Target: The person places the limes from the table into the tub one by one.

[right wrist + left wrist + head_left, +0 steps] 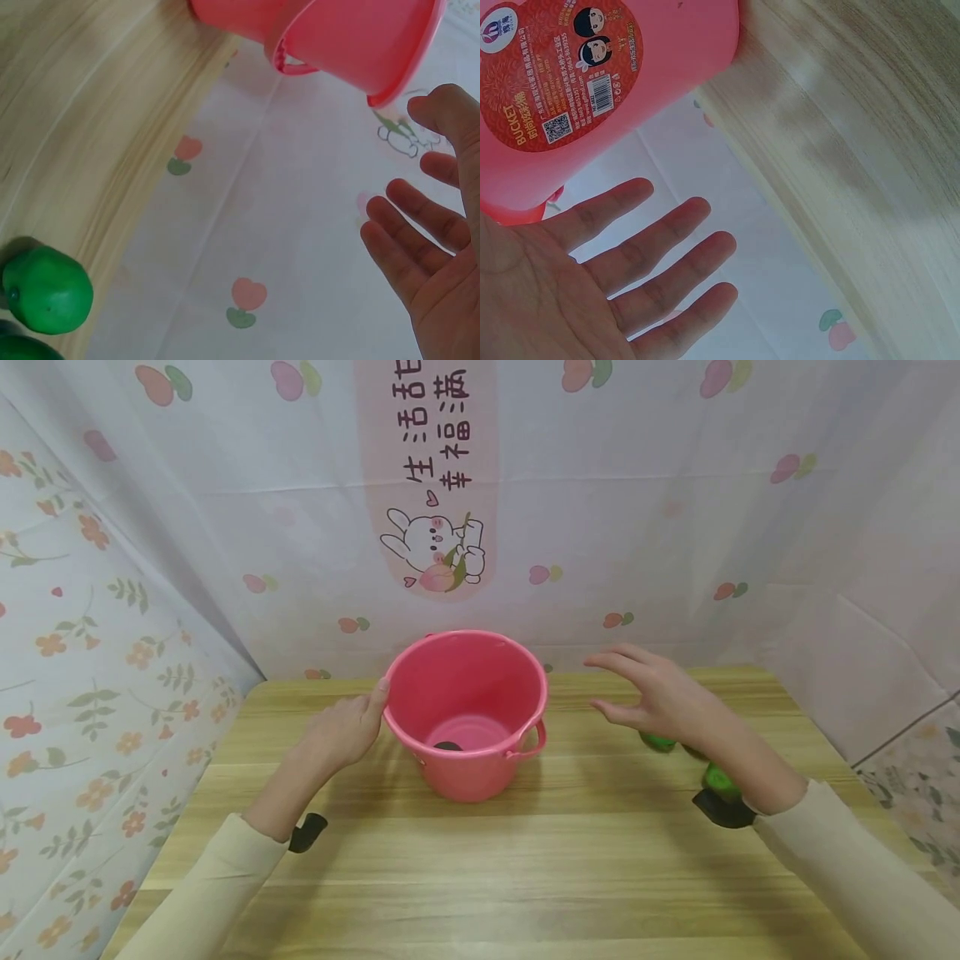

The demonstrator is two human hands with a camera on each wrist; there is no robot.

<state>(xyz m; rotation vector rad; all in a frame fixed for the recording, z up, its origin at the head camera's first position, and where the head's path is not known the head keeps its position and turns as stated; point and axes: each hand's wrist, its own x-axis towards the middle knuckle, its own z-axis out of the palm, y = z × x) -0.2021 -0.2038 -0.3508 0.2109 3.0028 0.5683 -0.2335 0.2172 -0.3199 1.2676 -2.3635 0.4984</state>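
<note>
One pink plastic bucket point(468, 777); inside it, one dark object point(448, 746); right of it, at least two round green fruits point(720, 780).

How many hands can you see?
2. The left hand is at the left side of the pink bucket, with its thumb at the rim. The right hand is to the right of the bucket, holding nothing. Neither is hidden.
</note>
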